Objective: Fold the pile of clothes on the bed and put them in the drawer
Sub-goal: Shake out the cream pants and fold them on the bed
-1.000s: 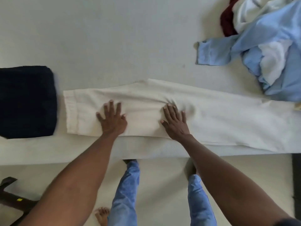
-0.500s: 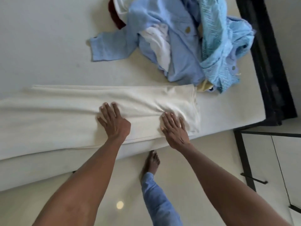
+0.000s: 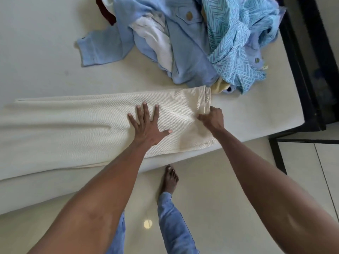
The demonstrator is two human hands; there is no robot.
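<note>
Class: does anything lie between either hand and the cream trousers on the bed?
Nothing visible does. The left hand presses flat on the cream trousers, and the right hand pinches their end nearest the pile of unfolded clothes. No drawer is in view.

no readable text, labels, brands or numbers anywhere

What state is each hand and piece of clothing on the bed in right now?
cream trousers: laid flat, unfolded.
left hand: flat, pressing on trousers.
right hand: pinching the trousers' end.
blue shirt: crumpled in the pile.
zigzag garment: crumpled in the pile.
</note>
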